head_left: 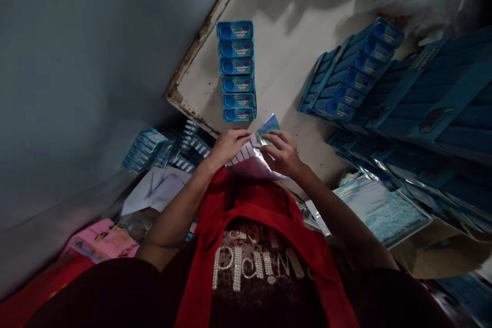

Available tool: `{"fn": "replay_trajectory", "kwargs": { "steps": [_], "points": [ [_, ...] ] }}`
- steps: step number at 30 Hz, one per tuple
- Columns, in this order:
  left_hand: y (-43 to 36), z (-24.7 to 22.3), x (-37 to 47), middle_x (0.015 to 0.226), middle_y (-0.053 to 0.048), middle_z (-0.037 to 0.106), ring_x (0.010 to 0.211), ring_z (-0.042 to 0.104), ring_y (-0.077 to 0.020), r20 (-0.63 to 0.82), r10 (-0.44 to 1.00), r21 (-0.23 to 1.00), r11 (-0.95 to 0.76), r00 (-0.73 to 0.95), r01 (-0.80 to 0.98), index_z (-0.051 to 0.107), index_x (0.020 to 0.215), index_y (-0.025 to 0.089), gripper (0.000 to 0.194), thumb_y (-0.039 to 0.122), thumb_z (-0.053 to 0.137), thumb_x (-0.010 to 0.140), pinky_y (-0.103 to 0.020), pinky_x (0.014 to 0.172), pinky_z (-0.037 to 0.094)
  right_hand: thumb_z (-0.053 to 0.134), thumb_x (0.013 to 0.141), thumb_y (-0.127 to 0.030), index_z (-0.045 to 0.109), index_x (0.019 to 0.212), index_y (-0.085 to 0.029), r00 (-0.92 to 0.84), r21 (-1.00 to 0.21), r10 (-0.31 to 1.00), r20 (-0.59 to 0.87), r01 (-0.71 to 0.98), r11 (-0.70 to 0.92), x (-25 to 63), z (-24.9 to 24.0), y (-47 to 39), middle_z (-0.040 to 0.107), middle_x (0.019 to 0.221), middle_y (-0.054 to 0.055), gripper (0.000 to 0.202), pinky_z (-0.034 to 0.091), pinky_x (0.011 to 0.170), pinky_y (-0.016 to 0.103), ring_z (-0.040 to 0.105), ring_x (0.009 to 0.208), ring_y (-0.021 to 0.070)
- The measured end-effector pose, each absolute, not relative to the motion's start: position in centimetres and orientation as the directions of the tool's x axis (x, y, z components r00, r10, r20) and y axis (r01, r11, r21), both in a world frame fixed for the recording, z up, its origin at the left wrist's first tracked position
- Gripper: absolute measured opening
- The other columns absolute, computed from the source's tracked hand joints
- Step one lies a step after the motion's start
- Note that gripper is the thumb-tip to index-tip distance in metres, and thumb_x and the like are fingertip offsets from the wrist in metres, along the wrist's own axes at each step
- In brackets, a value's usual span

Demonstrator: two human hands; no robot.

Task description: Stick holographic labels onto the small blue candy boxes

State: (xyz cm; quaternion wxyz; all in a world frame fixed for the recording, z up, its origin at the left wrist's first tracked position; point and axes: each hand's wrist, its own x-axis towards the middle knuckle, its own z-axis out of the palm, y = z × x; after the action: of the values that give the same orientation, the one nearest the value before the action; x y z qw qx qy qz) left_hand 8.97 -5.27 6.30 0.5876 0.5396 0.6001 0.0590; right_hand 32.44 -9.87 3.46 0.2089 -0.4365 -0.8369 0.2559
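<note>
A dark shirt (261, 266) is crossed by a red apron (249, 197). Just beyond, at the near edge of the table (282, 66), a silvery sheet (255, 166) with white tabs (244, 152) is pinched by the left hand (229, 144); it is touched by the half-curled right hand (283, 155), whose grip cannot be told. The tabs are apparently being handled, and light fingertips are called for. Past it, blue boxes (237, 66) are lined up; space at the right is narrowed by stacked blue packs (346, 74).

From my remote seat, I see a row of blue rectangular boxes (237, 66) on the tabletop (279, 61), near its left edge; right of it, a banded stack of blue oblong boxes (348, 74). Before the row lies the silvery plastic packet (255, 163). Beyond the near-left corner sits a blue wrapped bundle (144, 149).
</note>
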Motion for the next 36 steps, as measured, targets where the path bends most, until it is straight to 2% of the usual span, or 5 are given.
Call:
{"fn": "replay_trajectory", "kwargs": {
  "steps": [10,18,24,30,36],
  "points": [
    [-5.3,6.2,9.3,0.123,-0.004,0.086,0.114,0.079,-0.0268,-0.660,0.715,0.639,0.371,0.232,0.674,0.087,0.119,0.026,0.032,0.025,0.061,0.100,-0.035,0.105,0.058,0.058,0.109,-0.021,0.080,0.107,-0.022,-0.618,-0.579,0.773,0.141,0.583,0.571,32.0,2.8,-9.5,0.080,0.141,0.010,0.022,0.052,0.103,0.041,0.073,0.130,0.0243],
    [-5.2,4.6,9.6,0.116,-0.005,0.087,0.108,0.080,-0.0277,-0.643,0.732,0.637,0.345,0.228,0.689,0.088,0.117,0.027,0.029,0.029,0.064,0.101,-0.035,0.099,0.060,0.066,0.099,-0.023,0.075,0.083,-0.024,-0.525,-0.601,0.850,0.053,0.663,0.447,32.9,4.5,-10.4,0.077,0.086,0.007,0.018,0.041,0.082,0.040,0.065,0.090,0.0240],
    [-5.5,-1.2,12.9,0.134,-0.014,0.081,0.133,0.072,-0.0323,-0.564,0.809,0.699,0.364,0.162,0.615,0.084,0.118,0.021,0.027,0.019,0.068,0.097,-0.046,0.120,0.053,0.072,0.089,-0.031,0.074,0.083,-0.023,-0.106,-0.844,0.925,-0.364,0.457,-0.280,33.2,11.8,-10.3,0.052,0.058,-0.005,0.010,0.042,0.066,0.032,0.045,0.058,0.0131],
    [-7.7,4.0,14.0,0.141,-0.014,0.077,0.137,0.071,-0.0312,-0.512,0.847,0.856,0.517,0.144,0.004,0.077,0.131,0.022,0.039,0.037,0.068,0.095,-0.052,0.127,0.049,0.094,0.066,-0.046,0.071,0.077,-0.022,0.011,-0.650,0.658,-0.753,-0.174,-0.740,32.8,16.0,-5.2,0.050,0.060,-0.007,0.035,0.043,0.047,0.023,0.036,0.053,0.0078],
    [-5.4,12.0,13.7,0.113,-0.015,0.085,0.108,0.084,-0.0348,-0.643,0.715,0.452,0.644,0.274,-0.617,0.073,0.118,0.018,0.068,0.075,0.078,0.082,-0.048,0.099,0.067,0.094,0.064,-0.038,0.069,0.073,-0.021,0.023,-0.633,0.654,-0.756,-0.277,-0.723,31.6,16.7,-1.7,0.044,0.056,-0.009,0.031,0.034,0.046,0.021,0.033,0.051,0.0067]
  ]
}}
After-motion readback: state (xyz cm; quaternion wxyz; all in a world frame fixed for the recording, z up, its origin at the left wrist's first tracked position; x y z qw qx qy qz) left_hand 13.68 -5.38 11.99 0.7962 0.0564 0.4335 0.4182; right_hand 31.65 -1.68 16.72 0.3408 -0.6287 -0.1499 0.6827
